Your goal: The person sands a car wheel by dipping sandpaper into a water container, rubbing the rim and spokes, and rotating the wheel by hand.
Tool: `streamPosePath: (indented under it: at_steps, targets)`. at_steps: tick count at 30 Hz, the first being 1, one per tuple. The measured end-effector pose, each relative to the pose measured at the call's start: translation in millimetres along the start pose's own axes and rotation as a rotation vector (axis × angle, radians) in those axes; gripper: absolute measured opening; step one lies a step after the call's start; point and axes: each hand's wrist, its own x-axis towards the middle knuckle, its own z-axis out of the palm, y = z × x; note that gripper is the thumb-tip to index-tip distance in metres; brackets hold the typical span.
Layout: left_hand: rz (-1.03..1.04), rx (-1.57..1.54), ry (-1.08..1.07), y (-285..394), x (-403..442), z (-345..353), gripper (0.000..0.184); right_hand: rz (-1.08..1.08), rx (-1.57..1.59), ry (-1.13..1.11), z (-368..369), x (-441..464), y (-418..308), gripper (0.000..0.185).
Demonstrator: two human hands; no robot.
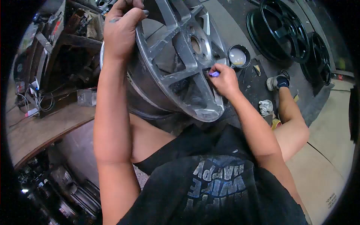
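Observation:
A grey alloy wheel rim (180, 62) stands tilted between my legs, its spokes facing up and to the right. Its surface looks dull and scuffed, with pale smears. My left hand (125, 24) is closed around the rim's upper left edge, with greyish marks on the fingers. Against a spoke on the right side, my right hand (225, 79) pinches a small purple piece (214, 74), mostly covered by the fingers. Just beyond that hand sits a dark round tub (239, 56) of milky liquid.
Two black wheel rims (279, 32) lie at the upper right. A crumpled white rag (266, 107) and a small yellowish block (257, 70) are on the floor near my foot. At the left, a cluttered dark shelf (71, 56) stands on a wooden board (60, 120).

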Motion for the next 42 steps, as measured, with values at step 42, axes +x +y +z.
streamPosePath:
  at_steps: [42]
  targets:
    - [0.103, 0.229, 0.024, 8, -8, 1, 0.008, -0.035, -0.062, -0.189, -29, -60, -15, 0.012]
